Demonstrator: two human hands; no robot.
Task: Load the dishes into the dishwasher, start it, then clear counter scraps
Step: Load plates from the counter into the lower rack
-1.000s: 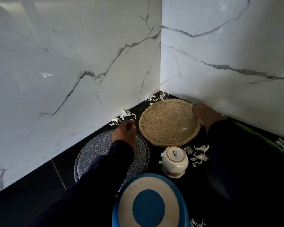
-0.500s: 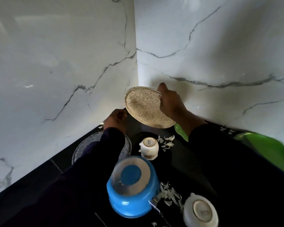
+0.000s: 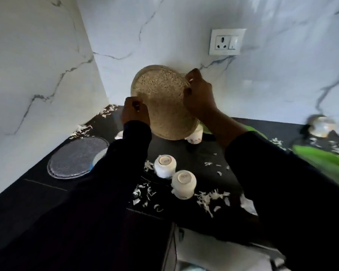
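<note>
**Speckled plate held tilted above the dark surface**

The tan speckled plate [image 3: 162, 100] is off the surface, tilted steeply with its face toward the camera, in front of the marble wall corner. The right hand [image 3: 199, 94] holds its upper right rim, fingers curled over the edge in a firm grip. The left hand [image 3: 134, 112] is at the plate's lower left edge with its fingers curled; whether its grip actually closes on the rim cannot be told from this angle. Both arms wear dark sleeves.

Just below the plate's lower edge, a white cup [image 3: 194, 135] stands partly hidden behind it. Nearer the camera two more white cups sit upside down and close together on the black surface [image 3: 37, 192]: one [image 3: 165, 166] behind, the other [image 3: 183, 184] in front and to its right. White scraps [image 3: 145, 192] lie scattered around these cups and along the foot of the left wall.

To the left, a grey speckled plate [image 3: 74, 157] lies flat on the surface, with a bit of blue rim showing at its right edge beside the left sleeve. On the right a blurred green object [image 3: 321, 159] lies on the surface, and a shiny round object [image 3: 321, 126] sits by the back wall. A white wall socket [image 3: 226, 42] is mounted above the right hand.
</note>
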